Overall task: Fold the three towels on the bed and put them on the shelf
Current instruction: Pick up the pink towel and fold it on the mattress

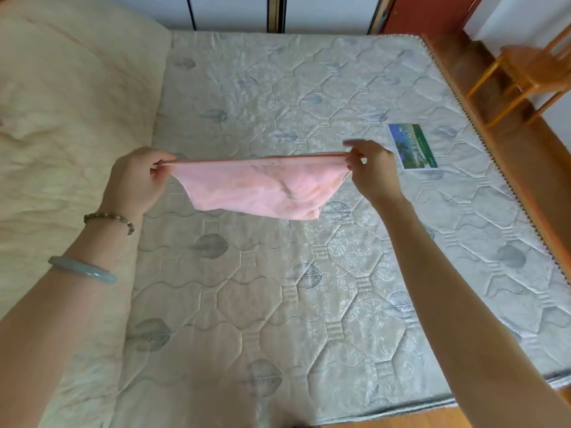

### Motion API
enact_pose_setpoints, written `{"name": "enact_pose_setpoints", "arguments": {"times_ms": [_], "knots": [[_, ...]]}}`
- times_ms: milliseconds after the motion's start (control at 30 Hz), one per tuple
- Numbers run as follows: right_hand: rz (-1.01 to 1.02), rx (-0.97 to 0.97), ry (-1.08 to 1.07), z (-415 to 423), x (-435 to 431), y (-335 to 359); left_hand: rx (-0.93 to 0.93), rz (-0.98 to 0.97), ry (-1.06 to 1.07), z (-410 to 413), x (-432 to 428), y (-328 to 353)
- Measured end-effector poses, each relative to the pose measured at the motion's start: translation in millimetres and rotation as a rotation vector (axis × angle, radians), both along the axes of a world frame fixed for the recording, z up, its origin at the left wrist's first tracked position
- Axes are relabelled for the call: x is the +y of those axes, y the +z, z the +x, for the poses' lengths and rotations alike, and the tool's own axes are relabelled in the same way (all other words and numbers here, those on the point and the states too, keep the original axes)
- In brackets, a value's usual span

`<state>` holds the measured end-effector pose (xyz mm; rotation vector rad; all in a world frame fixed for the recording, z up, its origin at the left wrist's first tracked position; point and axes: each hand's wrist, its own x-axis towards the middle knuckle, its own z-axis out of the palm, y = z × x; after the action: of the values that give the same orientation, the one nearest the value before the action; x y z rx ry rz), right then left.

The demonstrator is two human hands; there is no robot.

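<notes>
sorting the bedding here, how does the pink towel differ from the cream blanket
The pink towel is held in the air by the left hand and right hand; the cream blanket lies on the mattress. The towel looks far smaller. The towel's top edge is stretched taut, the blanket rumpled. Both are soft cloth.

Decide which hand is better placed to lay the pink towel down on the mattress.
Neither alone: left hand and right hand each pinch a top corner of the pink towel, stretched level above the mattress.

I see a cream blanket [61, 125] bunched along the mattress left of the left hand [136, 180] — a printed card [412, 151] lies flat just right of the right hand [370, 171], and a wooden chair [531, 78] stands further right.
</notes>
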<state>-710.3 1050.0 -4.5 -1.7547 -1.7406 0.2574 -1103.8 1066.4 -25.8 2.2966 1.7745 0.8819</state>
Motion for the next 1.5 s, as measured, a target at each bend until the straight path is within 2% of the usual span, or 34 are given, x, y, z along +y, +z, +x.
{"name": "enact_pose_setpoints", "arguments": {"times_ms": [67,100,233,433,567,700,833,1033,1100,1333,1500], "knots": [[0.013,-0.105,0.045,5,-13,-13,-0.029,-0.085,-0.047,-3,-15,-9],[-0.044,-0.128,0.064,7,-23,-24,-0.035,-0.140,-0.065,-5,-25,-17],[-0.371,-0.125,0.100,10,-76,-86,0.039,-0.369,-0.132,-4,-85,-68],[-0.915,-0.170,0.124,6,-184,-200,0.132,-0.872,-0.082,4,-181,-178],[-1.176,-0.212,0.181,2,-245,-254,0.257,-1.162,-0.139,4,-234,-232],[-1.362,-0.160,0.160,2,-269,-281,0.250,-1.313,-0.195,-1,-259,-249],[-1.319,-0.070,0.113,6,-243,-288,0.181,-1.299,-0.138,-9,-239,-254],[-0.969,0.141,-0.085,6,-163,-303,-0.220,-1.026,0.143,-11,-165,-270],[-0.882,0.163,-0.141,0,-139,-309,-0.282,-0.963,0.182,-5,-140,-275],[-0.769,0.216,-0.259,-6,-82,-343,-0.224,-0.793,0.177,19,-79,-303],[-0.757,0.117,-0.251,-9,-62,-371,-0.163,-0.772,0.196,27,-55,-338]]}}
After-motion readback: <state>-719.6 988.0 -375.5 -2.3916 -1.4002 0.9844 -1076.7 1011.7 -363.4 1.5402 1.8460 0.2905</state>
